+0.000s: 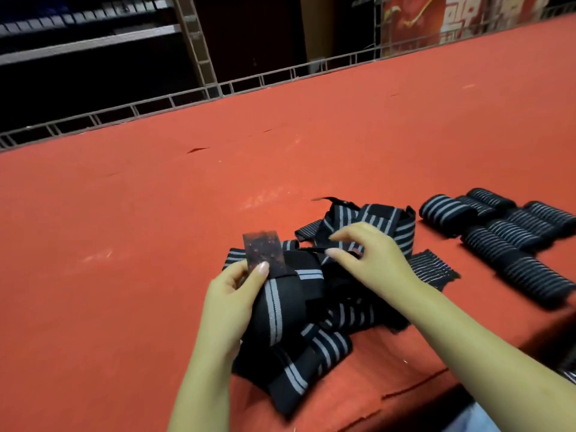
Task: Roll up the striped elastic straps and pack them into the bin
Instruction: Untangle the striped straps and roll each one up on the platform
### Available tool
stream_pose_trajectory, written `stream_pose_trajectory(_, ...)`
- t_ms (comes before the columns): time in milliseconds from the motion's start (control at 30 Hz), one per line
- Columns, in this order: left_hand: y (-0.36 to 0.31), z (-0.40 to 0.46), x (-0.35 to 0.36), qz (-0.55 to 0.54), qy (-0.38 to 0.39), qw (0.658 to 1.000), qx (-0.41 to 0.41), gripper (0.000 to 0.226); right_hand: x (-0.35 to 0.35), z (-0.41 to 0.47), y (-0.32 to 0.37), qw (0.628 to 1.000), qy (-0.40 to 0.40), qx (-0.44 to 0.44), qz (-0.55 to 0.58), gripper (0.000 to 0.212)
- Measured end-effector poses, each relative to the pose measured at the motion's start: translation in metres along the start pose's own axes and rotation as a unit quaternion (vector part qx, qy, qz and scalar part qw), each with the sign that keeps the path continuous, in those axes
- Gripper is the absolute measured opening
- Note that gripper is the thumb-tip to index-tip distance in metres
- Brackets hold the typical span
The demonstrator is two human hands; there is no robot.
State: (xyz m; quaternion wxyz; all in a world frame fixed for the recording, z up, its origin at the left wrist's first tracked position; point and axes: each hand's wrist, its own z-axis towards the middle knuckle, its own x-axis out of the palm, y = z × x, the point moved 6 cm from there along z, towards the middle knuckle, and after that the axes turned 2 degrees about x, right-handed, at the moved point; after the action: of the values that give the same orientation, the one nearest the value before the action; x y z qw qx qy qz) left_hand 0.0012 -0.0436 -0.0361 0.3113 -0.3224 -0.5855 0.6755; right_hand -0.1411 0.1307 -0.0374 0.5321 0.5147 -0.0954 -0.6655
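Fingers [260,271] of the left hand [232,302] are pinched on the dark hook-and-loop tab [263,249] of one black grey-striped elastic strap [276,310], apparently lifted free for rolling. Over the tangled strap heap [343,313] near the red table's [156,213] front edge, the right hand [371,255] is spread loosely. Finished rolls [511,241] are lined up toward the right edge. No bin is seen.

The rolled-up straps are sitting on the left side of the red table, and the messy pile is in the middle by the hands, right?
Not quite. The head view shows the rolled-up straps on the right side of the red table. The messy pile is in the middle by the hands.
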Motion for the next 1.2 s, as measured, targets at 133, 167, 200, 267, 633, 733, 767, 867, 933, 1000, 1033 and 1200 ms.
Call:
stream_pose_trajectory(133, 0.005, -0.001, -0.004, -0.006, -0.005, 1.000, -0.009, 0.012, 0.048, 0.009, 0.034, 0.980, 0.194, -0.029, 0.018, 0.039)
stream_pose_trajectory(167, 0.006, -0.001, -0.004, -0.010, -0.002, 1.000, -0.010, 0.012, 0.058, 0.013, 0.035, 0.975, 0.219, -0.031, 0.006, 0.043)
stream_pose_trajectory(200, 0.006, -0.002, -0.004, -0.011, 0.003, 1.000, -0.009, 0.012, 0.066, 0.017, 0.035, 0.971, 0.236, -0.029, -0.002, 0.047)
stream_pose_trajectory(267, 0.005, -0.001, -0.006, -0.004, 0.008, 1.000, -0.010, 0.012, 0.075, 0.022, 0.033, 0.968, 0.250, -0.024, -0.010, 0.045)
stream_pose_trajectory(633, -0.018, 0.011, -0.028, 0.004, -0.090, 0.992, 0.088, 0.047, -0.029, 0.075, 0.025, 0.956, -0.003, 0.034, 0.293, 0.014)
stream_pose_trajectory(733, -0.034, 0.015, -0.014, 0.004, -0.101, 0.991, 0.089, 0.038, -0.054, 0.087, 0.044, 0.949, -0.027, 0.008, 0.313, 0.012)
stream_pose_trajectory(767, -0.040, 0.017, -0.010, -0.005, -0.104, 0.991, 0.089, 0.035, -0.061, 0.089, 0.052, 0.947, -0.037, -0.004, 0.318, 0.012)
stream_pose_trajectory(867, -0.057, 0.022, 0.008, -0.017, -0.056, 0.995, 0.081, 0.020, -0.070, 0.082, 0.072, 0.935, -0.034, -0.029, 0.352, 0.016)
stream_pose_trajectory(933, -0.071, 0.023, 0.024, -0.053, 0.002, 0.996, 0.076, 0.051, -0.067, 0.071, 0.088, 0.928, 0.004, -0.048, 0.369, 0.018)
stream_pose_trajectory(1000, -0.086, 0.024, 0.034, -0.087, 0.011, 0.990, 0.108, 0.046, -0.052, 0.058, 0.098, 0.923, 0.065, -0.050, 0.376, 0.018)
stream_pose_trajectory(1033, -0.093, 0.024, 0.035, -0.089, -0.006, 0.987, 0.131, 0.033, -0.045, 0.051, 0.099, 0.925, 0.081, -0.045, 0.368, 0.018)
stream_pose_trajectory(1200, -0.110, 0.029, 0.023, -0.062, -0.066, 0.977, 0.191, 0.008, -0.022, 0.023, 0.054, 0.962, 0.076, 0.023, 0.260, 0.021)
